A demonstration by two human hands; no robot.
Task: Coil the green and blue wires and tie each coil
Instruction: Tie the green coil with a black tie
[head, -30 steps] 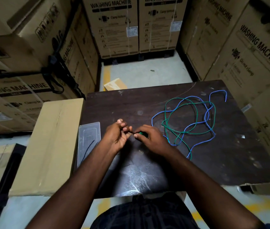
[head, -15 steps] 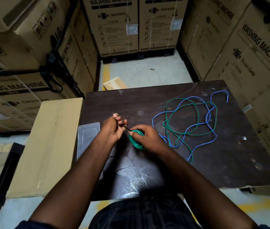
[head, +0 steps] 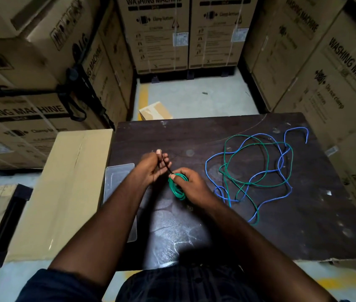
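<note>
A small green wire coil (head: 176,189) is held in my right hand (head: 191,185) just above the dark table (head: 303,225). A thin black tie (head: 166,166) runs from the coil up to my left hand (head: 152,168), which pinches it between thumb and fingers. To the right, a loose blue wire (head: 257,177) and a loose green wire (head: 266,149) lie tangled together in wide loops on the table.
A clear plastic box (head: 116,182) lies at the table's left edge, under my left forearm. A long tan carton (head: 63,188) lies beside the table on the left. Stacked washing machine cartons (head: 157,33) wall in all sides, with a small cardboard box (head: 155,111) on the floor behind.
The green coil has come into view below my right hand's fingers. My left hand has pulled the black tie up and away to the left, so more of it shows.
</note>
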